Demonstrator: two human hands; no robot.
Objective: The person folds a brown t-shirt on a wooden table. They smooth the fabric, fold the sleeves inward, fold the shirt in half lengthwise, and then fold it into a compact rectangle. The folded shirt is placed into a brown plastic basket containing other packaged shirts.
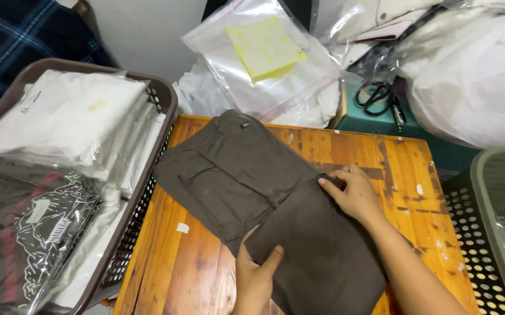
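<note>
Surface: worn orange wooden table [352,146], scratched, flecked with white tape scraps, filling the lower centre.
Garment: dark olive-brown folded trousers [246,181] of matte woven cloth, flap pocket and small label showing, lying diagonally mid-frame on the table.
Left hand [256,277]: bottom centre, thumb on top, pinching the near folded edge.
Right hand [354,192]: right of centre, fingers curled, gripping the fold's right edge.
Left side: brown perforated plastic basket [162,96] holding glossy bagged clothes.
Upper centre: clear bag with yellow sheet [264,46].
</note>
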